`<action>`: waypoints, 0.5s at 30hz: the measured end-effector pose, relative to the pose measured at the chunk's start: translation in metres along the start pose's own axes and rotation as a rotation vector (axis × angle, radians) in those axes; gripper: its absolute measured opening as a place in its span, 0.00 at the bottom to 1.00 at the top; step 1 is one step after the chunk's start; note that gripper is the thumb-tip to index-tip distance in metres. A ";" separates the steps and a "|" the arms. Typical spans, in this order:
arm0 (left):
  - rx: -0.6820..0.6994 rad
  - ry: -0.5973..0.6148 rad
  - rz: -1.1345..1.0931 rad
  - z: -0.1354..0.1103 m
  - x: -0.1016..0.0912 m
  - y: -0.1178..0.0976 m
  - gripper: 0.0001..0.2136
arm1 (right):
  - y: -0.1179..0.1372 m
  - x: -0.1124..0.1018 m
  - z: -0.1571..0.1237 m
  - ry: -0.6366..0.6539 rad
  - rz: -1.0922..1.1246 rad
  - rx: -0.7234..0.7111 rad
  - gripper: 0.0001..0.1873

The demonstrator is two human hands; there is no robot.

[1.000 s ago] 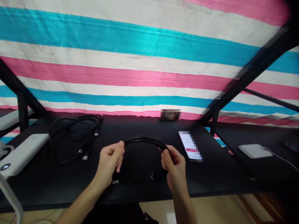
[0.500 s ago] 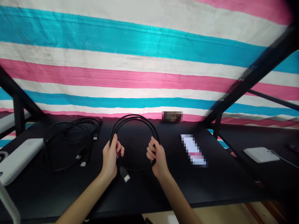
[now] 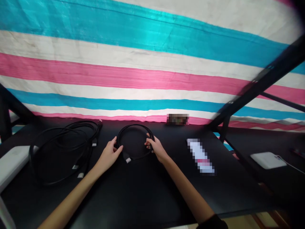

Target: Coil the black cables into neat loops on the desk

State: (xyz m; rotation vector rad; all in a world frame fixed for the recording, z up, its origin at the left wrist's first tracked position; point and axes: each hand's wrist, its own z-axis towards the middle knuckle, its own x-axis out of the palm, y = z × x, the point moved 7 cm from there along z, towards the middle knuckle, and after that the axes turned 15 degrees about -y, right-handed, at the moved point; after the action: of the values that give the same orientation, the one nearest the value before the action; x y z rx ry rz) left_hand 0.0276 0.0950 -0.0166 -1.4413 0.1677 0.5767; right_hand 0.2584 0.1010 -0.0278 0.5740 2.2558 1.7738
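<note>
A black cable with a squared plug, wound into a round coil, lies on the black table between my hands. One plug with a pale metal end points toward me at the coil's lower left. My right hand has its fingers curled around the coil's right side. At the left side, my left hand is open, thumb and fingers apart, next to the coil; whether its fingertips touch the cable I cannot tell. Further left lie more looped black cables, with several plugs showing.
A long white device sits at the left edge. Toward the right lies a blurred phone-like slab, and a small blurred item is at the back. A white box with a cord is far right. Dark metal bars slant beside a striped sheet.
The coil has gone from upright between both hands down onto the table, further from me. My left hand has opened and let go of it. The view has shifted slightly.
</note>
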 end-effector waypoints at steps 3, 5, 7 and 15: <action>0.299 -0.037 0.149 0.003 -0.010 -0.017 0.22 | 0.006 -0.003 0.008 -0.014 -0.111 -0.113 0.21; 0.494 0.017 0.222 0.000 -0.011 -0.027 0.17 | 0.013 -0.010 0.011 -0.052 -0.158 -0.189 0.25; 0.654 0.136 0.258 -0.006 -0.008 -0.033 0.15 | 0.020 -0.019 0.011 -0.089 -0.219 -0.275 0.25; 0.796 0.322 0.352 -0.028 0.006 -0.027 0.17 | 0.017 -0.029 -0.013 0.004 -0.772 -0.580 0.17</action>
State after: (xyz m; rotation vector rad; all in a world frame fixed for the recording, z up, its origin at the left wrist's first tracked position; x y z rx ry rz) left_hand 0.0519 0.0690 0.0001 -0.7130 0.8238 0.4735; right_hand 0.2821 0.0807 -0.0104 -0.3665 1.4957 1.8150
